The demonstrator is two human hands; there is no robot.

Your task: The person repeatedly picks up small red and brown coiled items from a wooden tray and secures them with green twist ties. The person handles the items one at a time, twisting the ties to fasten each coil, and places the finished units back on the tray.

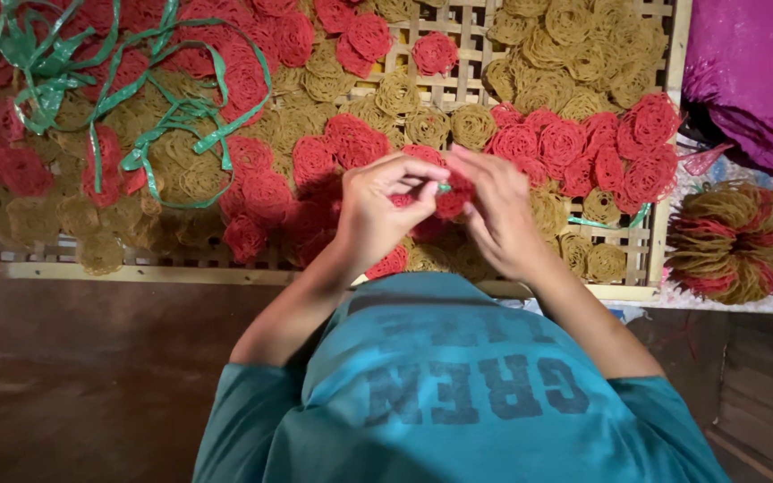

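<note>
I am seeing both hands closing on one small stack of red noodle-nest crackers point(452, 199); the left hand point(378, 210) is pinching it, the right hand point(503, 215) is cupping its far side, a green plastic strip point(443, 188) passing between the fingertips. Right of the grip, one tied bundle point(734, 241) is lying finished; around the grip, loose red and tan crackers are covering the bamboo tray point(458, 36), so I am judging most work outstanding. The knot is hidden; the tray's left end is cut off.

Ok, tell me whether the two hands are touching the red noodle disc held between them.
Touching. The head view shows the left hand and right hand pinching the red noodle disc from both sides, fingers pressed on it above the bamboo tray.
</note>
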